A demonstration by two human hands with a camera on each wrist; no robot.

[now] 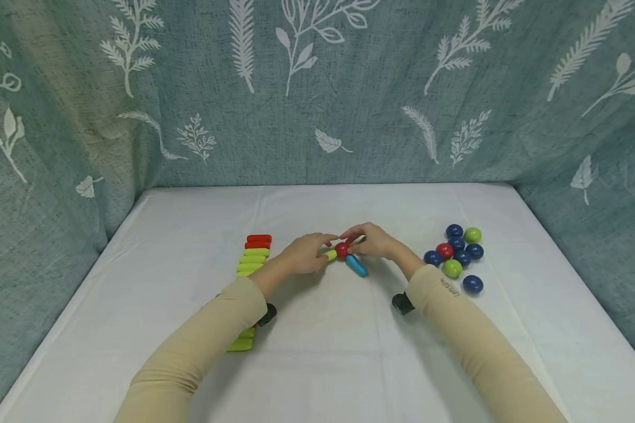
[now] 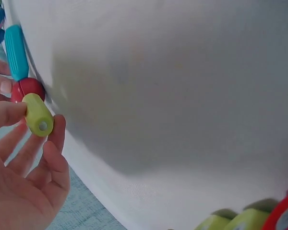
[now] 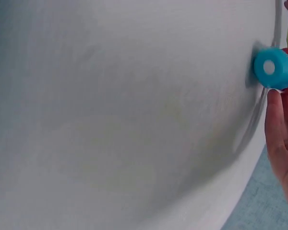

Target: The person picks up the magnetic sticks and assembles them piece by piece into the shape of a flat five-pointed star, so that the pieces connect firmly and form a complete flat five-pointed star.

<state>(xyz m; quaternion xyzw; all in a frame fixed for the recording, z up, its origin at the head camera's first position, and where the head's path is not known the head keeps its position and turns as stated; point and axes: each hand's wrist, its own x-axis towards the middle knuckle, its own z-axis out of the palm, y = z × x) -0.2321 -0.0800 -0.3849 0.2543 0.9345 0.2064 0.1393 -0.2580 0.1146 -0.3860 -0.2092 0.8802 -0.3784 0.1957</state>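
Observation:
In the middle of the table, my left hand (image 1: 305,254) pinches a short yellow-green magnetic stick (image 2: 39,115) between thumb and fingers. Its far end meets a red ball (image 1: 341,250). My right hand (image 1: 374,242) holds that ball from the other side, with its fingers bent around it. A blue magnetic stick (image 1: 357,265) also joins the ball and points toward the near right. In the right wrist view, the blue stick's round end (image 3: 270,67) faces the camera, just above a fingertip. Both hands partly hide the ball.
On the left, yellow-green sticks (image 1: 251,267) and red sticks (image 1: 258,241) lie in a column, partly behind my left forearm. Blue balls (image 1: 473,285), green balls (image 1: 452,268) and a red ball (image 1: 444,251) cluster at the right. A patterned curtain (image 1: 317,117) hangs behind the white table (image 1: 338,364).

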